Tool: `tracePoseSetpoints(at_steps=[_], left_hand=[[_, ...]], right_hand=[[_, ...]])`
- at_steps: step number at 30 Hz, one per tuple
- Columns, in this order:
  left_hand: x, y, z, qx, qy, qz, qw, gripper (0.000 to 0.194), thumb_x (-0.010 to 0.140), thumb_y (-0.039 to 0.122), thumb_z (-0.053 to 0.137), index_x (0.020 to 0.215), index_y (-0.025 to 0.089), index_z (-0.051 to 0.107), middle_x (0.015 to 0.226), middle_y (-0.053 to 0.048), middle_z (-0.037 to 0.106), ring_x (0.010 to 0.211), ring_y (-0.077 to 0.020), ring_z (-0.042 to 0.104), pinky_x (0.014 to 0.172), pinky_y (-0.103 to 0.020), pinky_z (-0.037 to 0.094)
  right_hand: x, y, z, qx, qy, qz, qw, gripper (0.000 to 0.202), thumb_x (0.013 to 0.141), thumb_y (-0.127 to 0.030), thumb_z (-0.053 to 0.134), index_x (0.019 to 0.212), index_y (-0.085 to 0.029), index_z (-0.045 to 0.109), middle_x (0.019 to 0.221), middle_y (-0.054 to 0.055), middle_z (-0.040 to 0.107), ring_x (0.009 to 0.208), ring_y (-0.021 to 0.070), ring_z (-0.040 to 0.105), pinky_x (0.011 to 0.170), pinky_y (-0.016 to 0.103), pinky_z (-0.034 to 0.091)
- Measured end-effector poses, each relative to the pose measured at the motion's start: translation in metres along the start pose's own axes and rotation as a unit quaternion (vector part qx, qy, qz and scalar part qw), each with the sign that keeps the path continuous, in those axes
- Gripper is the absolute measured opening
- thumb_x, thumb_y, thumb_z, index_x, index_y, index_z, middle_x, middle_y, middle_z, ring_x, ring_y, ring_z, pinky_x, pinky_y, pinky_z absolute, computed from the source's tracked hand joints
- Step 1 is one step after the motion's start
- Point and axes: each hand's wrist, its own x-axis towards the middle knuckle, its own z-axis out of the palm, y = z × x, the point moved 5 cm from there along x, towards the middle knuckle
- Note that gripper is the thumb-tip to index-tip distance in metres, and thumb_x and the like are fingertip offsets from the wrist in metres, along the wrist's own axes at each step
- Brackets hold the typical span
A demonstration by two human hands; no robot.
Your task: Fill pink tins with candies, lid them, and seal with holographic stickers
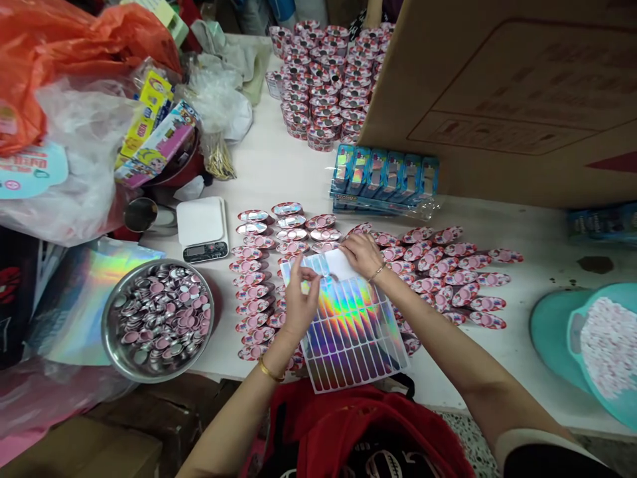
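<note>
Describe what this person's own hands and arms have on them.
Both hands are gloveless. The left hand has a broad, gold-coloured bangle at its wrist; the right hand has a thinner gold-coloured bracelet. The right arm shows a black sleeve with a pale cuff; no left sleeve is visible.

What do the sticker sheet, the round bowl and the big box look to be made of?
Sticker sheet: probably holographic film, glossy, since it throws rainbow bands; the white backing at its top could be paper.
Bowl: likely stainless steel, polished, from its grey metallic sheen.
Big box: seems to be cardboard, plain matte brown with printed lines.
</note>
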Motion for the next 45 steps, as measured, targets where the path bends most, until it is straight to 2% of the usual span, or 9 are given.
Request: tracePoseSetpoints(at_steps=[2, 5, 12, 18, 23, 28, 35, 39, 45], left_hand=[[0.008, 0.000, -0.016, -0.103, 0.087, -0.068, 0.988, 0.066, 0.081, 0.029, 0.066, 0.141, 0.024, 0.036, 0.081, 0.000, 0.058, 0.077, -0.0119, 0.058, 0.077, -0.026, 0.048], [0.023, -0.001, -0.031, -0.200, 0.151, -0.121, 0.960, 0.071, 0.075, 0.029, 0.073, 0.137, 0.025, 0.039, 0.079, 0.002, 0.057, 0.074, -0.0099, 0.057, 0.073, -0.022, 0.047], [0.043, -0.024, -0.043, -0.264, 0.174, -0.171, 0.933, 0.069, 0.070, 0.024, 0.077, 0.131, 0.024, 0.045, 0.078, 0.003, 0.057, 0.068, -0.0067, 0.056, 0.070, -0.019, 0.046], [0.065, -0.039, -0.052, -0.267, 0.188, -0.164, 0.931, 0.070, 0.070, 0.021, 0.077, 0.132, 0.025, 0.044, 0.077, 0.004, 0.057, 0.069, -0.0065, 0.057, 0.070, -0.019, 0.048], [0.078, -0.036, -0.053, -0.274, 0.170, -0.154, 0.934, 0.068, 0.072, 0.020, 0.076, 0.132, 0.026, 0.046, 0.078, 0.003, 0.057, 0.067, -0.0066, 0.056, 0.065, -0.019, 0.049], [0.084, -0.043, -0.053, -0.241, 0.154, -0.131, 0.949, 0.065, 0.074, 0.019, 0.073, 0.132, 0.026, 0.045, 0.077, 0.003, 0.056, 0.066, -0.0071, 0.054, 0.065, -0.020, 0.048], [0.100, -0.074, -0.051, -0.016, 0.163, -0.076, 0.984, 0.067, 0.078, 0.018, 0.065, 0.139, 0.024, 0.039, 0.080, 0.001, 0.058, 0.074, -0.0114, 0.056, 0.081, -0.030, 0.047], [0.107, -0.081, -0.048, 0.091, 0.154, -0.065, 0.982, 0.067, 0.077, 0.017, 0.063, 0.140, 0.024, 0.040, 0.080, 0.001, 0.061, 0.076, -0.0137, 0.057, 0.090, -0.037, 0.042], [0.105, -0.081, -0.043, 0.186, 0.121, -0.059, 0.973, 0.066, 0.080, 0.018, 0.059, 0.142, 0.023, 0.037, 0.084, 0.000, 0.064, 0.084, -0.0182, 0.058, 0.099, -0.045, 0.031]], right_hand=[[-0.006, -0.011, -0.007, 0.044, 0.060, -0.001, 0.997, 0.033, 0.095, -0.040, 0.044, 0.099, -0.017, 0.067, 0.102, 0.013, 0.064, 0.100, 0.0247, 0.052, 0.089, 0.038, 0.036], [-0.012, -0.035, -0.008, 0.181, 0.118, 0.036, 0.976, 0.038, 0.095, -0.048, 0.042, 0.100, -0.018, 0.065, 0.104, 0.012, 0.063, 0.101, 0.0239, 0.053, 0.091, 0.039, 0.039], [0.007, -0.071, 0.040, 0.464, 0.061, 0.191, 0.863, 0.037, 0.078, -0.056, 0.063, 0.071, -0.020, 0.056, 0.069, 0.000, 0.055, 0.067, 0.0145, 0.049, 0.069, 0.029, 0.042], [0.031, -0.066, 0.053, 0.527, 0.117, 0.228, 0.811, 0.035, 0.080, -0.056, 0.061, 0.083, -0.022, 0.054, 0.071, -0.002, 0.053, 0.066, 0.0130, 0.049, 0.066, 0.027, 0.042], [0.040, -0.065, 0.050, 0.429, 0.155, 0.228, 0.860, 0.038, 0.084, -0.058, 0.054, 0.082, -0.021, 0.063, 0.086, 0.003, 0.060, 0.087, 0.0179, 0.053, 0.081, 0.032, 0.042], [0.047, -0.062, 0.065, 0.458, 0.108, 0.229, 0.852, 0.034, 0.080, -0.053, 0.061, 0.070, -0.020, 0.056, 0.067, -0.002, 0.050, 0.061, 0.0129, 0.043, 0.061, 0.028, 0.039], [0.068, -0.065, 0.051, 0.125, 0.168, 0.138, 0.968, 0.020, 0.087, -0.029, 0.056, 0.069, -0.021, 0.054, 0.079, 0.004, 0.058, 0.083, 0.0204, 0.051, 0.080, 0.034, 0.038], [0.073, -0.065, 0.057, 0.007, 0.144, 0.128, 0.981, 0.016, 0.090, -0.029, 0.054, 0.076, -0.021, 0.058, 0.087, 0.006, 0.061, 0.091, 0.0234, 0.050, 0.081, 0.036, 0.034], [0.073, -0.065, 0.065, -0.042, 0.119, 0.106, 0.986, 0.018, 0.092, -0.028, 0.048, 0.079, -0.021, 0.059, 0.089, 0.008, 0.062, 0.093, 0.0243, 0.050, 0.081, 0.037, 0.033]])
